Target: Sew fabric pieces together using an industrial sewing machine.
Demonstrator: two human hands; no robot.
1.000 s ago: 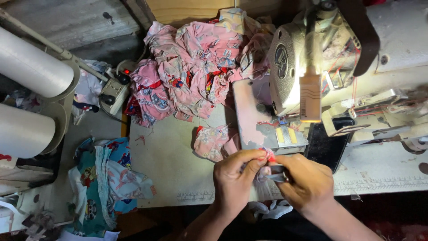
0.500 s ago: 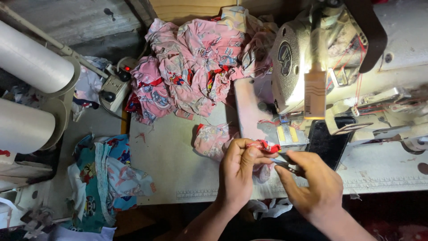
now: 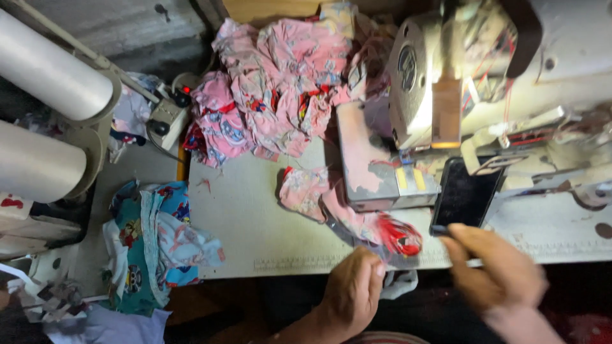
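A small pink fabric piece [image 3: 331,204] with a red printed patch [image 3: 400,236] lies on the pale sewing table [image 3: 255,229], in front of the sewing machine [image 3: 446,83]. My left hand [image 3: 352,290] is at the table's near edge. Its fingers are closed and pinch the near edge of that fabric piece. My right hand [image 3: 500,267] is blurred, to the right of the red patch. It holds a small dark tool [image 3: 441,230] at its fingertips, just below a black phone [image 3: 466,194].
A heap of pink printed garments [image 3: 274,89] fills the back of the table. Blue and teal printed garments [image 3: 156,242] hang off the table's left side. Two large white rolls [image 3: 44,114] stand at far left. A white scrap [image 3: 400,285] hangs below the near edge.
My hands have come apart. The right hand swung right toward the phone, the left dropped to the table edge, and the fabric piece now lies flatter on the table.
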